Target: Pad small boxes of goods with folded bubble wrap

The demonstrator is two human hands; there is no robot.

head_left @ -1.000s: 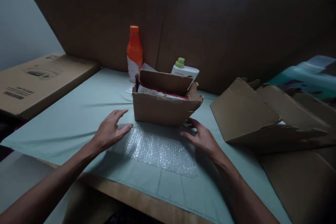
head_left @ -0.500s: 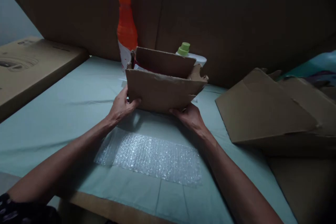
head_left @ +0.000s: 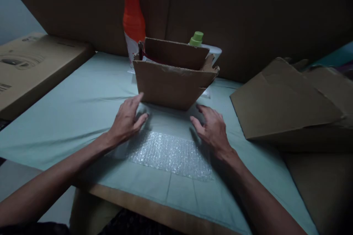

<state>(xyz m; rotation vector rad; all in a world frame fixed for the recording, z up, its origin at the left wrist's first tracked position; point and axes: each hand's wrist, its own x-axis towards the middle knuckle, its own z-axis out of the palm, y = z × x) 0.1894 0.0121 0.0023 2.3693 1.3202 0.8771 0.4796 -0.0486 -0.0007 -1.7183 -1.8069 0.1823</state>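
A small cardboard box [head_left: 173, 86] with an open top and torn edges stands on the pale green cloth [head_left: 82, 117]. Something with a dark red edge shows inside it, mostly hidden by the front wall. My left hand [head_left: 127, 117] is open just in front of the box's lower left corner, thumb and fingers apart. On the other side my right hand [head_left: 211, 126] is open too, near the lower right corner and apart from the box. Between my wrists a sheet of bubble wrap [head_left: 171, 156] lies flat on the cloth.
Behind the box stand an orange-capped bottle [head_left: 134, 22] and a white bottle with a green cap [head_left: 196, 39]. A large flat carton [head_left: 41, 66] lies at left. Folded cardboard boxes [head_left: 286, 99] sit at right, and a tall cardboard panel [head_left: 234, 14] forms the back.
Both hands have let go of the cardboard box and drawn back toward me, spreading apart. The box now rests on the cloth. The view has tilted slightly downward.
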